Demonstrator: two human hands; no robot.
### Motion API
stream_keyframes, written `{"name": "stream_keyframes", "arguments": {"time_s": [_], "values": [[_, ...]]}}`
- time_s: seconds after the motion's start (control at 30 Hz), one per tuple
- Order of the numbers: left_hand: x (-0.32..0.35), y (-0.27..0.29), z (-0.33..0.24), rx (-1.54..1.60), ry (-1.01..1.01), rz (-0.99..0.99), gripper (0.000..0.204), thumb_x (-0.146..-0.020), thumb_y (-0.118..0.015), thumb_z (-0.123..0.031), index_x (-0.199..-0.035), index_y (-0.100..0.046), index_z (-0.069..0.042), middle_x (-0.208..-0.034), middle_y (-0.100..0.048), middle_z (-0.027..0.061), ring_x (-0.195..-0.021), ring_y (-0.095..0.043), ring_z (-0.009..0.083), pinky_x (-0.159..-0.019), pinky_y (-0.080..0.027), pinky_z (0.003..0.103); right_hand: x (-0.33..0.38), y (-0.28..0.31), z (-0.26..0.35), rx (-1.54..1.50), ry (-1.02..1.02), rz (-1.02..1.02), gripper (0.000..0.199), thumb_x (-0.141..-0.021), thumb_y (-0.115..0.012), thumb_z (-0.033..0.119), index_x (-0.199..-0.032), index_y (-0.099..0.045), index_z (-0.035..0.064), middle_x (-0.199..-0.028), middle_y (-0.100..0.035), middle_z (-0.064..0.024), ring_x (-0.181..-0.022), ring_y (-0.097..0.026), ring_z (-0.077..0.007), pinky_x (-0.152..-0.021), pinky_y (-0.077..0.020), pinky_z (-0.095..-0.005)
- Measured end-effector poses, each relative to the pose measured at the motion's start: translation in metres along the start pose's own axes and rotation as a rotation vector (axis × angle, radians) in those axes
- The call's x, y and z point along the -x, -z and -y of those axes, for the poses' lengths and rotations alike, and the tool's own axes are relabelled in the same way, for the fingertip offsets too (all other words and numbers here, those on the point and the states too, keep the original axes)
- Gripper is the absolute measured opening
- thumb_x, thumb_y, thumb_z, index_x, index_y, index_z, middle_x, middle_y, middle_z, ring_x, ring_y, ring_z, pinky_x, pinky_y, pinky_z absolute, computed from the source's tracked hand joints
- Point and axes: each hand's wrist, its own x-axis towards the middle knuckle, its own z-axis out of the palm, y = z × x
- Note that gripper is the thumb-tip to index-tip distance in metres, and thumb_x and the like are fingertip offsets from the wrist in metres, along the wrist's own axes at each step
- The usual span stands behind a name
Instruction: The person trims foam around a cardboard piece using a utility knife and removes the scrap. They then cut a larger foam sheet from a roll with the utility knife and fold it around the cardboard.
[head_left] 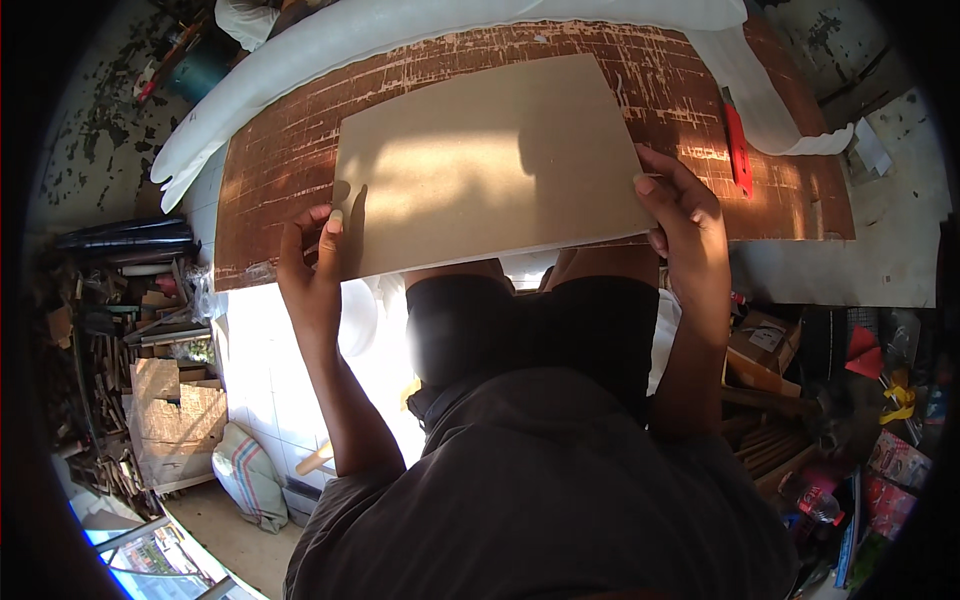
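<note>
Head view: from where I stand, a flat tan board lies at twelve o'clock, on a scuffed brown tabletop, its near edge jutting over the person's thighs. At ten o'clock the left hand is at the board's left edge, fingers bent; at two o'clock the right hand has thumb and fingers at the opposite edge. I can't tell whether either is pinching it. Past the right hand lies a red cutter; white sheeting curves across twelve.
</note>
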Motion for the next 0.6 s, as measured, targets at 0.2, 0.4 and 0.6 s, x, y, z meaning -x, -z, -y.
{"name": "stream_keyframes", "arguments": {"time_s": [0.2,0.4,0.6], "values": [[0.003,0.008,0.002,0.313,0.117,0.051,0.032,-0.114,-0.075,-0.026,-0.130,-0.071,0.001,-0.123,-0.078,0.0108,-0.111,-0.070,0.0153,-0.101,-0.053,0.032,0.003,-0.004,0.003,-0.089,-0.077,0.091,0.047,-0.108,-0.077,0.026,-0.144,-0.068,-0.0028,-0.109,-0.074,0.0000,-0.074,-0.053,0.0005,-0.053,-0.0348,-0.0195],[0.005,0.000,-0.004,0.407,0.168,0.088,0.029,-0.114,-0.074,-0.024,-0.130,-0.071,-0.001,-0.123,-0.078,0.0092,-0.112,-0.070,0.0152,-0.102,-0.053,0.033,0.004,-0.007,0.004,0.082,0.005,0.016,0.039,-0.113,-0.074,0.027,-0.138,-0.068,-0.0016,-0.098,-0.074,-0.0009,-0.063,-0.057,-0.0028,-0.051,-0.0411,-0.0205],[0.006,-0.010,0.001,-0.164,-0.061,-0.007,0.032,-0.112,-0.076,-0.024,-0.130,-0.072,0.003,-0.115,-0.074,0.0154,-0.100,-0.077,0.0242,-0.082,-0.063,0.036,0.010,-0.006,0.014,0.045,-0.025,0.000,0.043,-0.112,-0.076,0.032,-0.140,-0.069,0.0007,-0.092,-0.073,0.0014,-0.059,-0.058,-0.0024,-0.048,-0.0364,-0.0187]]}}
